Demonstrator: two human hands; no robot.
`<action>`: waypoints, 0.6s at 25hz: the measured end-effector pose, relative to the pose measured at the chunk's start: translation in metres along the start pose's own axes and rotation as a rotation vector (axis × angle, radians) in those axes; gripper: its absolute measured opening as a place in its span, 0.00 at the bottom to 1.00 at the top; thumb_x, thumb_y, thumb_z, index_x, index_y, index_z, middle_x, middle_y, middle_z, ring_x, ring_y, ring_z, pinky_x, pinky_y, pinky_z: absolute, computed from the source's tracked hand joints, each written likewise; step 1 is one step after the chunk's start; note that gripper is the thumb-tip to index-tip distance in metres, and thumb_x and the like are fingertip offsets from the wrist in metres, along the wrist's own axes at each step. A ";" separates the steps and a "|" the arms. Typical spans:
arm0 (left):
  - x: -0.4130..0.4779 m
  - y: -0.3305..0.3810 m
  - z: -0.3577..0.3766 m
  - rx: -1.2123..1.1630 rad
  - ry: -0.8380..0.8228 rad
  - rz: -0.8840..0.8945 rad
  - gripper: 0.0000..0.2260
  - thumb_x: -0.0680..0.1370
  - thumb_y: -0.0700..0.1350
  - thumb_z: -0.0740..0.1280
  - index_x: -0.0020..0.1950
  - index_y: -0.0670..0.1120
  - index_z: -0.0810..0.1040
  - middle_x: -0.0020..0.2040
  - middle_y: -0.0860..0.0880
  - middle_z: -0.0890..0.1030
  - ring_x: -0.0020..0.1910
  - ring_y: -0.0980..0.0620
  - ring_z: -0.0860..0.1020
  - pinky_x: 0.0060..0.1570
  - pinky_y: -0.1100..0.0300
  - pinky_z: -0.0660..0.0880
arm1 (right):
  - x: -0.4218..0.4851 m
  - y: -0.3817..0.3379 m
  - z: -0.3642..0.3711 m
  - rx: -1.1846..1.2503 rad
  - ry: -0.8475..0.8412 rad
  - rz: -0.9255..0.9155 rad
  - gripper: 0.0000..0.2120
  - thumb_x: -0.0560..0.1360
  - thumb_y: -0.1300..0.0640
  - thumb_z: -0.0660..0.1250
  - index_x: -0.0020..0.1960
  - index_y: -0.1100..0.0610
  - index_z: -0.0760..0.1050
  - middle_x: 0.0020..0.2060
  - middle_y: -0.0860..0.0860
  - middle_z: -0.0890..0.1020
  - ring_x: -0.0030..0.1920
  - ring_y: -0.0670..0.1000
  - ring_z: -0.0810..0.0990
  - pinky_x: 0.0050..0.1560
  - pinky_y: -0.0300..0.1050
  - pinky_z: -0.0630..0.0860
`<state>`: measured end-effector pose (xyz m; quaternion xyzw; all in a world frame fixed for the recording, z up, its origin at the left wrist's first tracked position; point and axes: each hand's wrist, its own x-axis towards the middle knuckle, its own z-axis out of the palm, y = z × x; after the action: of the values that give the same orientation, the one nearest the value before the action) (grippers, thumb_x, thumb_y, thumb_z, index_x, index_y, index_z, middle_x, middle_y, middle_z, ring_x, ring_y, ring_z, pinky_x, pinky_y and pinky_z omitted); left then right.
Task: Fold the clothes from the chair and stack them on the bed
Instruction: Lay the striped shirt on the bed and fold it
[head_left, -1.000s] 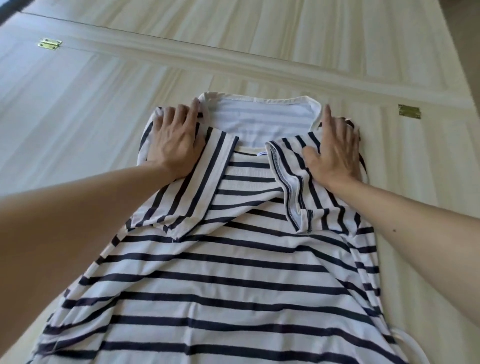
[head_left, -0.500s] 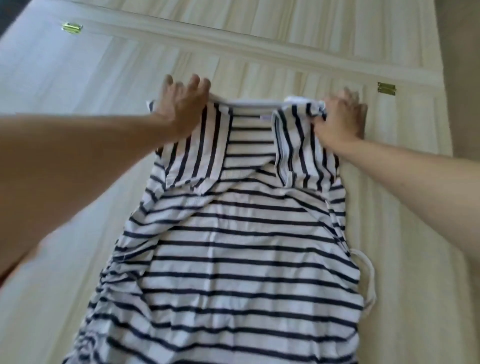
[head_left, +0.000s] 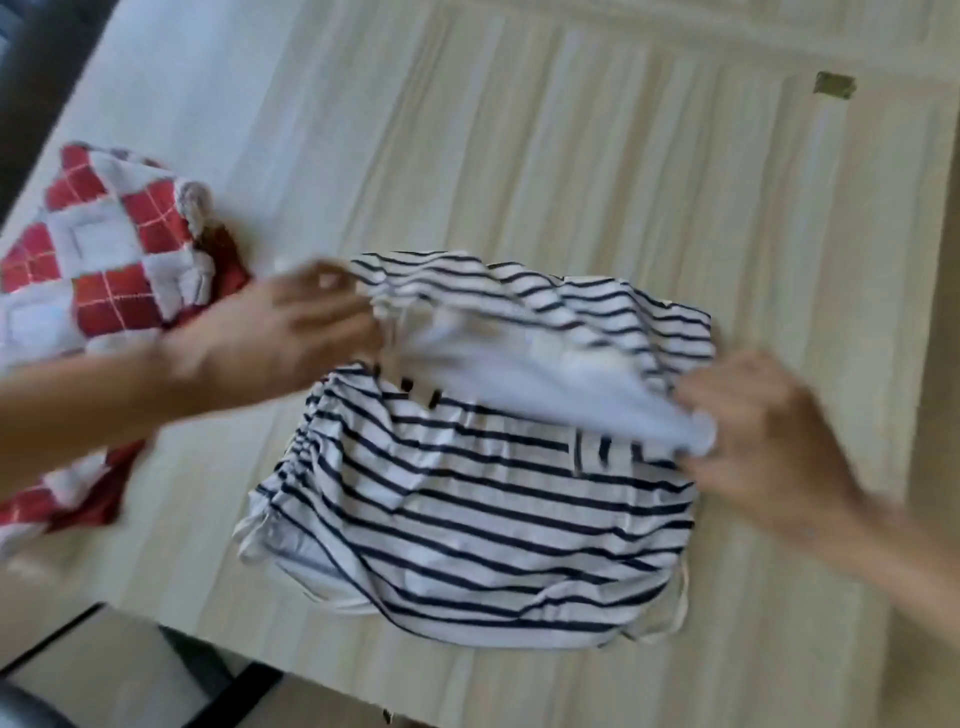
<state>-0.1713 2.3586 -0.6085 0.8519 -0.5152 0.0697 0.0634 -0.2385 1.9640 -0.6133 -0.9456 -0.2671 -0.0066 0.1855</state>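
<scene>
pale bed (head_left: 571, 156); striped shirt (head_left: 467, 509) between both hands' fingers (head_left: 358, 317)

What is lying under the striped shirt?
The striped shirt lies directly on the pale bed, which shows all around it. Whatever is under its middle is covered. The red checked cloth lies apart, to the left.

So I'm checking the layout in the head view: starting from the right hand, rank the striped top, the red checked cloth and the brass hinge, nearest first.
1. Striped top: in the right hand itself, at its folded edge.
2. Brass hinge: far side, upper right.
3. Red checked cloth: far left, beyond the left hand.
</scene>
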 end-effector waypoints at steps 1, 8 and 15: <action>-0.026 0.031 0.008 -0.037 -0.077 0.043 0.06 0.81 0.35 0.61 0.55 0.42 0.74 0.43 0.42 0.80 0.43 0.41 0.77 0.51 0.46 0.77 | -0.036 -0.019 0.018 0.023 -0.101 -0.003 0.06 0.61 0.60 0.63 0.38 0.53 0.73 0.32 0.51 0.75 0.37 0.56 0.71 0.40 0.49 0.63; -0.123 0.136 0.078 -0.220 -0.504 -0.293 0.10 0.81 0.55 0.61 0.57 0.51 0.72 0.52 0.52 0.79 0.49 0.52 0.78 0.53 0.52 0.80 | -0.143 -0.065 0.087 0.141 -0.675 0.316 0.11 0.73 0.44 0.66 0.50 0.46 0.67 0.46 0.41 0.74 0.46 0.46 0.74 0.43 0.40 0.64; -0.051 0.171 0.157 -0.211 -0.678 -1.084 0.50 0.71 0.79 0.51 0.81 0.56 0.32 0.81 0.45 0.30 0.80 0.37 0.33 0.73 0.29 0.49 | -0.093 -0.002 0.143 0.024 -0.455 0.319 0.35 0.79 0.36 0.53 0.81 0.49 0.53 0.82 0.52 0.46 0.82 0.52 0.42 0.80 0.60 0.48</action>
<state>-0.3378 2.2962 -0.7661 0.9551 -0.0077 -0.2960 0.0067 -0.3319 1.9693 -0.7562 -0.9506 -0.1498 0.2383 0.1309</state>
